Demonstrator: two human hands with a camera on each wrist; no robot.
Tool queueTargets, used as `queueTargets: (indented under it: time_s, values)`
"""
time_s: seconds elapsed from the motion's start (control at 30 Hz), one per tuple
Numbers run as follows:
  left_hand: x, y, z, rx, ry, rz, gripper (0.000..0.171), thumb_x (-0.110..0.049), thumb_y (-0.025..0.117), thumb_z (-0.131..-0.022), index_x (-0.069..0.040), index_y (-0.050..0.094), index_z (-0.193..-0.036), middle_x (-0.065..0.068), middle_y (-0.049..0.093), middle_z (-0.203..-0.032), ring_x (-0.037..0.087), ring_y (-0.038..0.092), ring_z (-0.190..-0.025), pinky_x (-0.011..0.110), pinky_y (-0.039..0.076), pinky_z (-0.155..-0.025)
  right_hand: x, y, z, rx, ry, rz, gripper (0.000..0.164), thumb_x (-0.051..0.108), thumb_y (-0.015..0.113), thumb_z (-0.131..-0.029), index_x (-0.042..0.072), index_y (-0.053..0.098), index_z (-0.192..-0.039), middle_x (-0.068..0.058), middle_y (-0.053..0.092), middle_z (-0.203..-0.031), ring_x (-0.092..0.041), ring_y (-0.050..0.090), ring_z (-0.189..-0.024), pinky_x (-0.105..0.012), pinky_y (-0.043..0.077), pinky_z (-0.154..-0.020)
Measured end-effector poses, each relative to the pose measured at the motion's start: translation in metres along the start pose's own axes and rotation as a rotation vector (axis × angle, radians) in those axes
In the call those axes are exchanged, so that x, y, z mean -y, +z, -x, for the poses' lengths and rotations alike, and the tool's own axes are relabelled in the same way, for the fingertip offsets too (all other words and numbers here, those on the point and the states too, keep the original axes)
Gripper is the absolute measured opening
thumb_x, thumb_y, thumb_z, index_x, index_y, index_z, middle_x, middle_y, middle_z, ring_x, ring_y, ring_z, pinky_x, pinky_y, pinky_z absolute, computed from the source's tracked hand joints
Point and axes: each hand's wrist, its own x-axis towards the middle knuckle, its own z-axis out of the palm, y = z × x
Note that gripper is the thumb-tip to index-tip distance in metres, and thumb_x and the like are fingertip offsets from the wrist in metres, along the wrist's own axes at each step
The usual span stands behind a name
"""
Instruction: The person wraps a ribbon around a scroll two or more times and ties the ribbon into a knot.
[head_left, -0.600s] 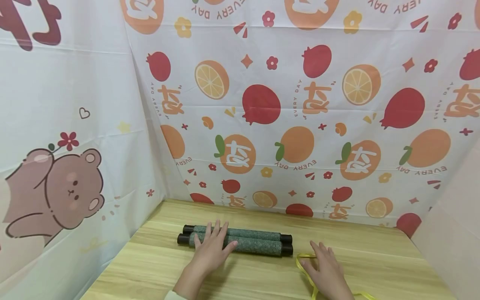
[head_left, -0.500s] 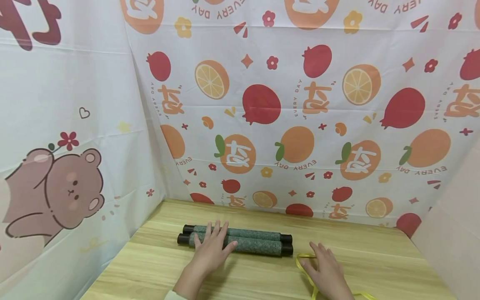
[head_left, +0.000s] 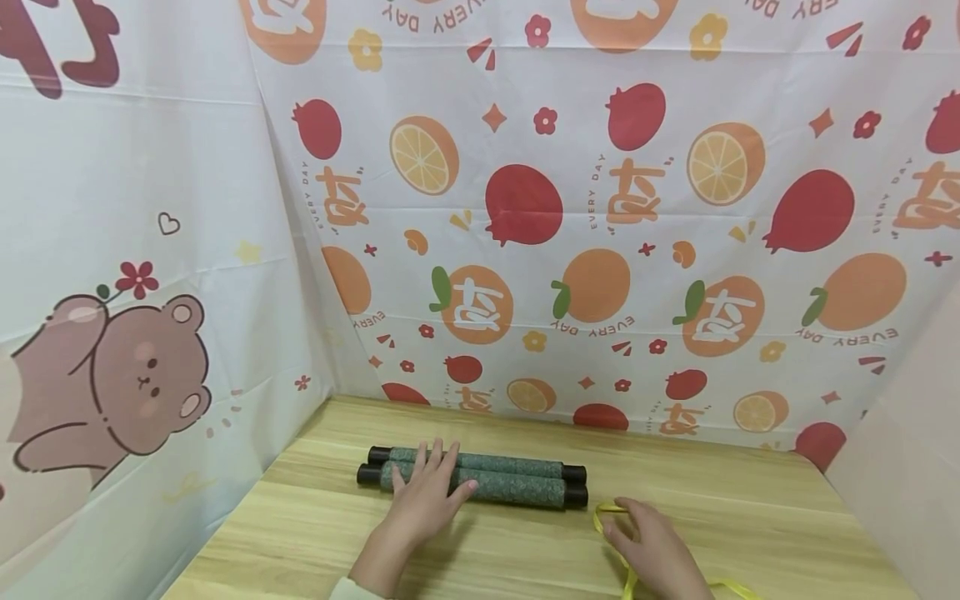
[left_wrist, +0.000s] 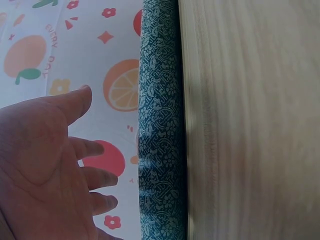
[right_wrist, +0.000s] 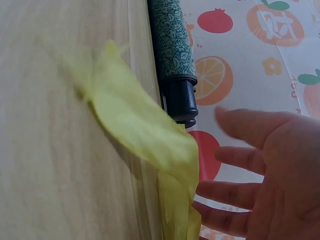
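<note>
A scroll (head_left: pixel 510 487), rolled from both ends into two parallel rolls, lies across the table. Its covering is green patterned cloth (left_wrist: pixel 161 130), and black knobs (right_wrist: pixel 181 102) cap its ends. My left hand (head_left: pixel 423 504) rests on the left part of the scroll with its fingers spread. Off the scroll's right end, my right hand (head_left: pixel 654 546) is at a loop of yellow ribbon (head_left: pixel 628 575). In the right wrist view the ribbon passes by the fingertips, while thumb and fingers stand apart. Part of the ribbon is hidden under the right hand.
The wood-grain table (head_left: pixel 525 558) ends at a white fruit-print cloth (head_left: pixel 525 292) hanging behind it. Another white cloth with a bear (head_left: pixel 150 383) hangs on the left. A pale cloth panel (head_left: pixel 907 467) borders the right side.
The fingers of my right hand have bent inward and come lower beside the ribbon loop. My left hand stays on the scroll. The head view has shifted slightly.
</note>
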Motion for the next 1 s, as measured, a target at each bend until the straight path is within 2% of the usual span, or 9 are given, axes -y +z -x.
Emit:
queueTargets:
  time_s: [0.07,0.17,0.3,0.37,0.5,0.6,0.73,0.83,1.0]
  values:
    - [0.0,0.0,0.001,0.003,0.001,0.002,0.073,-0.053,0.055,-0.096,-0.02,0.03,-0.156,0.015,0.015,-0.164,0.039,0.003,-0.151,0.08,-0.005,-0.103,-0.001,0.001,0.001,-0.004,-0.018,0.008,0.052,0.037,0.072,-0.089,0.007,0.061,-0.13,-0.015,0.063,-0.129,-0.04,0.056,-0.12,-0.06,0.045,-0.096]
    - [-0.001,0.0,0.002,0.007,0.015,0.015,0.073,-0.052,0.056,-0.096,-0.018,0.031,-0.155,0.017,0.018,-0.163,0.04,0.006,-0.151,0.079,-0.002,-0.105,-0.002,0.001,0.001,0.019,-0.046,-0.002,0.045,0.014,0.075,-0.081,0.007,0.064,-0.124,-0.011,0.067,-0.119,-0.035,0.062,-0.11,-0.056,0.05,-0.09]
    - [-0.002,0.0,0.003,0.017,0.06,0.059,0.07,-0.046,0.058,-0.097,-0.011,0.034,-0.153,0.02,0.027,-0.159,0.04,0.018,-0.149,0.071,0.007,-0.113,-0.003,-0.001,0.001,0.163,-0.039,-0.105,0.047,-0.008,0.067,-0.072,0.004,0.066,-0.118,-0.007,0.066,-0.097,-0.026,0.06,-0.087,-0.043,0.05,-0.07]
    - [-0.004,0.0,0.004,0.029,0.089,0.084,0.067,-0.042,0.059,-0.097,-0.008,0.038,-0.151,0.02,0.036,-0.155,0.041,0.028,-0.145,0.067,0.015,-0.114,-0.004,-0.001,0.0,0.235,-0.038,-0.155,0.043,-0.011,0.064,-0.075,0.003,0.066,-0.116,-0.006,0.061,-0.086,-0.022,0.053,-0.076,-0.037,0.044,-0.063]
    - [-0.009,-0.001,0.006,0.076,0.142,0.12,0.057,-0.04,0.06,-0.097,-0.007,0.05,-0.142,0.016,0.055,-0.141,0.04,0.051,-0.129,0.062,0.039,-0.103,-0.004,0.0,0.001,0.269,-0.081,-0.191,0.036,-0.006,0.068,-0.078,0.003,0.066,-0.114,-0.005,0.053,-0.077,-0.021,0.045,-0.067,-0.034,0.038,-0.059]
    - [-0.016,0.002,0.009,0.113,0.182,0.151,0.051,-0.043,0.059,-0.097,-0.01,0.058,-0.136,0.009,0.064,-0.131,0.034,0.06,-0.118,0.055,0.049,-0.094,0.001,0.002,0.002,0.255,-0.109,-0.196,0.033,0.004,0.072,-0.081,0.005,0.067,-0.114,-0.003,0.054,-0.075,-0.019,0.046,-0.064,-0.032,0.037,-0.057]
    - [-0.032,0.006,0.013,0.13,0.263,0.186,0.045,-0.044,0.059,-0.097,-0.012,0.064,-0.128,0.004,0.068,-0.124,0.022,0.065,-0.112,0.045,0.053,-0.092,0.014,0.006,0.006,0.249,-0.167,-0.231,0.03,0.019,0.075,-0.086,0.007,0.069,-0.113,0.001,0.055,-0.07,-0.011,0.044,-0.057,-0.027,0.036,-0.051]
    - [-0.047,0.01,0.018,0.153,0.325,0.231,0.041,-0.043,0.06,-0.096,-0.014,0.067,-0.123,-0.001,0.071,-0.116,0.014,0.067,-0.105,0.037,0.054,-0.089,0.025,0.01,0.008,0.27,-0.207,-0.307,0.03,0.025,0.074,-0.088,0.007,0.069,-0.111,0.003,0.056,-0.067,-0.006,0.043,-0.052,-0.024,0.037,-0.048]
    - [-0.068,0.023,0.028,0.316,0.385,0.455,0.03,-0.037,0.065,-0.094,-0.017,0.07,-0.117,-0.01,0.072,-0.102,0.002,0.065,-0.093,0.025,0.053,-0.079,0.044,0.016,0.012,0.304,-0.241,-0.443,0.026,0.026,0.07,-0.091,0.007,0.068,-0.108,-0.001,0.063,-0.072,-0.006,0.049,-0.056,-0.024,0.043,-0.053]
